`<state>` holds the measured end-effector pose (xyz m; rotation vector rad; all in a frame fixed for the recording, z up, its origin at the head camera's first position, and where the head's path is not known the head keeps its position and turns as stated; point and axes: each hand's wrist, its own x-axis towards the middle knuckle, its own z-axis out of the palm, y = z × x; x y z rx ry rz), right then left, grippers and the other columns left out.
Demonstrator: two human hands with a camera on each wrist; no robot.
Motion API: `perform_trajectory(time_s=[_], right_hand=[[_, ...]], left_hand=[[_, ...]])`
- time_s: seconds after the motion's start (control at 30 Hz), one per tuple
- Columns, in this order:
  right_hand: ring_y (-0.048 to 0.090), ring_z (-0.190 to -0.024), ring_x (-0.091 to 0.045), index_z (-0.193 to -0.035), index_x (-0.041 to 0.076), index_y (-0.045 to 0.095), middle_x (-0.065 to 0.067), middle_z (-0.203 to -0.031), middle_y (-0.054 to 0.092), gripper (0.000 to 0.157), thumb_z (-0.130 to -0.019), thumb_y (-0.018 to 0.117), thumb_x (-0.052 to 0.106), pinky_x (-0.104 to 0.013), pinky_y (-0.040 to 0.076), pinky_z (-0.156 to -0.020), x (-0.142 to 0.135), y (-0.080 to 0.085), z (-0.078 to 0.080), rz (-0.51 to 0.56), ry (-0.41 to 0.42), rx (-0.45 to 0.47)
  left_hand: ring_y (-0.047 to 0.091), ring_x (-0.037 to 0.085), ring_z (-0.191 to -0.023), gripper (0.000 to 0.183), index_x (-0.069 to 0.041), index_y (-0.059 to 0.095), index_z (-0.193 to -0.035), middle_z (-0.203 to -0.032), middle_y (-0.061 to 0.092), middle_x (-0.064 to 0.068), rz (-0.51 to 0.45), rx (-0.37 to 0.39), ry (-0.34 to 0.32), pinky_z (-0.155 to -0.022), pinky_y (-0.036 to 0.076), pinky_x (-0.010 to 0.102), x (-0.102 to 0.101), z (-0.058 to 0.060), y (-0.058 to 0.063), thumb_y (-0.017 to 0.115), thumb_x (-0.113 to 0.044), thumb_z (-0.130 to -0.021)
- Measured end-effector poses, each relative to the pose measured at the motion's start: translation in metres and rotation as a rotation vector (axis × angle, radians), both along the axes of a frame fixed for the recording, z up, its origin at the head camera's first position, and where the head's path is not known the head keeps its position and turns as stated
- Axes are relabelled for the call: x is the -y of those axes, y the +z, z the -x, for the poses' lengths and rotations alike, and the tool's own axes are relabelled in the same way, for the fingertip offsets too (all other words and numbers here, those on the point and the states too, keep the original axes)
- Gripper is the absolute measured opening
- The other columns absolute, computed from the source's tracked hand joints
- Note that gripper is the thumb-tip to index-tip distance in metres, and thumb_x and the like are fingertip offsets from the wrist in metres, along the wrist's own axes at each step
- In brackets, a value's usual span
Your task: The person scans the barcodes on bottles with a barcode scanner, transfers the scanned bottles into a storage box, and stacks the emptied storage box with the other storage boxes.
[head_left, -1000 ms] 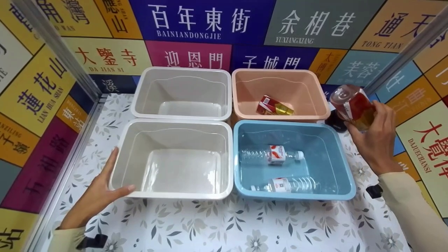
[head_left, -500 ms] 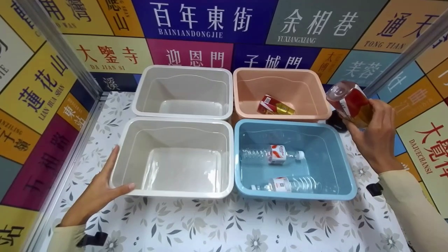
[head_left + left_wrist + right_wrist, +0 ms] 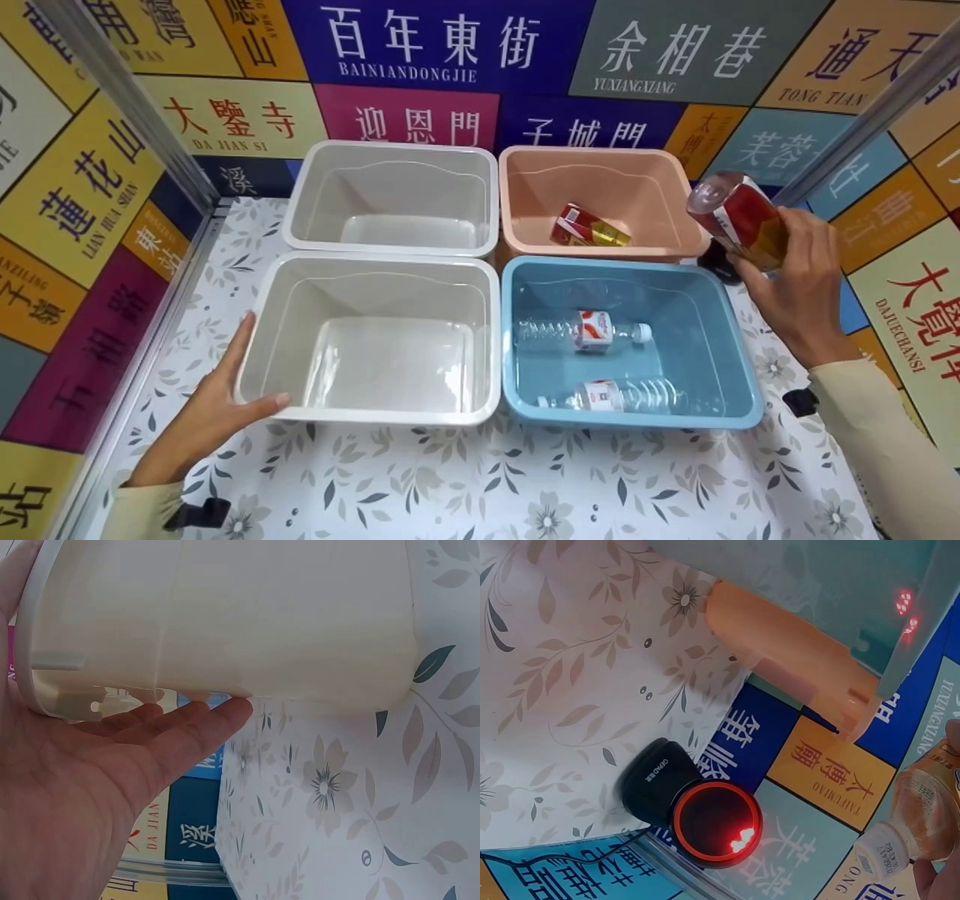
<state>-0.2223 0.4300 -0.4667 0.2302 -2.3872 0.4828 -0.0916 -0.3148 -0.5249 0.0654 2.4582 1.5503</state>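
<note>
My right hand [image 3: 806, 289] grips a plastic drink bottle [image 3: 739, 217] with a red and gold label, tilted base-up above the right end of the orange bin [image 3: 517, 202]. In the right wrist view the white-capped end of the bottle [image 3: 919, 821] shows at the right edge. Below the bottle stands a black scanner [image 3: 718, 262], its round face ringed in red light in the right wrist view. My left hand [image 3: 214, 416] touches the front left corner of the near white bin [image 3: 375, 416]. Its thumb lies at the rim, and the fingers stretch straight along the outer side [image 3: 225, 622].
A blue bin [image 3: 637, 418] holds two clear water bottles. A red and gold can [image 3: 589, 226] lies in the orange bin. Behind the near white bin stands another white bin [image 3: 397, 150]. Printed wall panels and metal posts edge the floral tabletop [image 3: 450, 487].
My right hand has moved slightly up and left with the bottle, toward the orange bin. My left hand stays at the white bin's corner.
</note>
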Motion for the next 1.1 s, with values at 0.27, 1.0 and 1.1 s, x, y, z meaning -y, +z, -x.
perform_trajectory(time_s=[0.27, 1.0, 1.1], right_hand=[[0.051, -0.139, -0.042, -0.159, 0.007, 0.051, -0.023, -0.154, 0.056, 0.083, -0.087, 0.093, 0.004, -0.028, 0.04, -0.117, 0.002, 0.0, 0.003, -0.008, 0.025, 0.001], [0.05, -0.138, -0.046, -0.158, 0.003, 0.052, -0.025, -0.156, 0.055, 0.085, -0.085, 0.095, 0.003, -0.059, 0.049, -0.116, 0.01, 0.002, 0.01, -0.057, 0.113, 0.061], [0.049, -0.138, -0.046, -0.16, 0.003, 0.051, -0.025, -0.157, 0.054, 0.085, -0.087, 0.095, 0.006, -0.065, 0.049, -0.113, 0.013, 0.004, 0.011, -0.076, 0.12, 0.074]], left_hand=[[0.025, 0.047, -0.158, 0.123, -0.049, -0.007, -0.174, -0.185, -0.003, 0.005, 0.022, -0.007, -0.007, -0.119, 0.029, 0.079, 0.0, -0.001, 0.0, 0.085, -0.022, -0.096], [0.038, 0.046, -0.15, 0.123, -0.045, -0.009, -0.175, -0.185, 0.001, 0.011, 0.024, -0.004, -0.003, -0.114, 0.039, 0.073, -0.001, -0.001, 0.002, 0.084, -0.023, -0.098], [0.037, 0.047, -0.151, 0.123, -0.045, -0.009, -0.175, -0.185, 0.001, 0.011, 0.021, 0.003, -0.003, -0.115, 0.038, 0.074, -0.001, -0.001, 0.002, 0.084, -0.023, -0.098]])
